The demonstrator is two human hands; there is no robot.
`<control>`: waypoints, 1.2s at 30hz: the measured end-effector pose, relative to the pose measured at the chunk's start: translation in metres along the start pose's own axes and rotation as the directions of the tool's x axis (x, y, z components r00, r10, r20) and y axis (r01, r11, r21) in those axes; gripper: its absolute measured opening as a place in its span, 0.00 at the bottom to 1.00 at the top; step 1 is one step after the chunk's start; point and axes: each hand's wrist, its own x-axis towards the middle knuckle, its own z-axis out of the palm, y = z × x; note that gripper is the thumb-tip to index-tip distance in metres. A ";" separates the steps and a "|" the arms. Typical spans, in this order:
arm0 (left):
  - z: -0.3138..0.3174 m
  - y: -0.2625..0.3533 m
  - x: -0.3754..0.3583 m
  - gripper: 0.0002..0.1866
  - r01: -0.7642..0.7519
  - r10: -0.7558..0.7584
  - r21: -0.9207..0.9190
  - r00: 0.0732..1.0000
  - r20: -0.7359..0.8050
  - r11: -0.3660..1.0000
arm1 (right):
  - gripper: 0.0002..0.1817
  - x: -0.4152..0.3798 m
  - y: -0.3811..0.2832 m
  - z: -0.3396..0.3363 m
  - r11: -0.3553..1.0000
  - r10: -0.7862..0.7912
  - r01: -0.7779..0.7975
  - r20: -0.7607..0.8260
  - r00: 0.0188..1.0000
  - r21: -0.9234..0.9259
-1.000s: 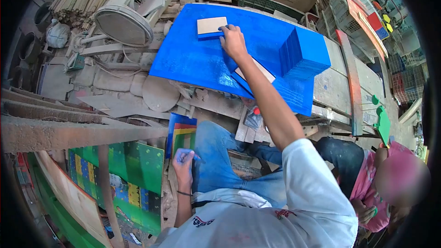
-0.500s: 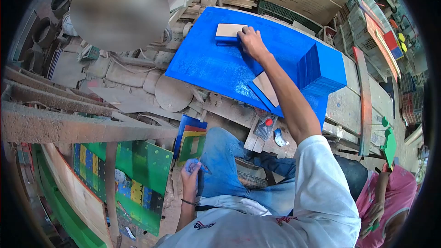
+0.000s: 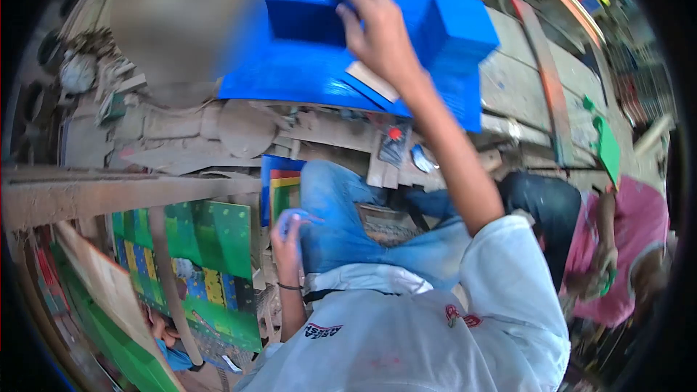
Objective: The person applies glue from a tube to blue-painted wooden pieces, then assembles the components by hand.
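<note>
My right hand (image 3: 377, 35) is raised over the blue-covered work board (image 3: 290, 76), fingers and thumb pinched at the edge of a dark blue panel (image 3: 308, 23). Motion blurs that panel. Below the wrist, a small wooden board with a bare wood face (image 3: 372, 81) rests near the work board's front edge. To the right of my hand stands a tall stack of blue boards (image 3: 459, 33). My left hand (image 3: 287, 236) is closed beside my left thigh, on a thin blue thing whose kind I cannot make out. Its fingertips look stained blue.
Painted panels (image 3: 279, 189) lean beside my left knee, and a dusty wooden beam (image 3: 131, 192) crosses at left. A bag with a red cap (image 3: 394, 134) lies below the work board. At right, a person in pink (image 3: 632, 232) holds something green. Another person's arm (image 3: 165, 334) shows lower left.
My right hand has lifted, with a dark blue face showing at its fingers where a bare wood face lay before. The view has shifted, moving the work board up and left.
</note>
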 end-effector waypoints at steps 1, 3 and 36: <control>-0.007 -0.015 0.004 0.07 -0.044 0.043 -0.066 0.999 -0.021 0.997 | 0.08 -0.025 -0.018 -0.016 0.993 0.097 -0.096 -0.008 0.995 0.067; -0.007 -0.019 0.007 0.05 -0.077 0.070 -0.088 0.994 -0.081 0.993 | 0.05 -0.080 -0.053 -0.043 0.943 0.300 -0.298 0.007 0.954 0.149; 0.054 -0.028 0.025 0.13 0.533 0.139 -0.834 0.824 0.550 0.144 | 0.18 -0.433 0.086 -0.029 0.434 0.900 -0.733 0.296 0.321 -0.524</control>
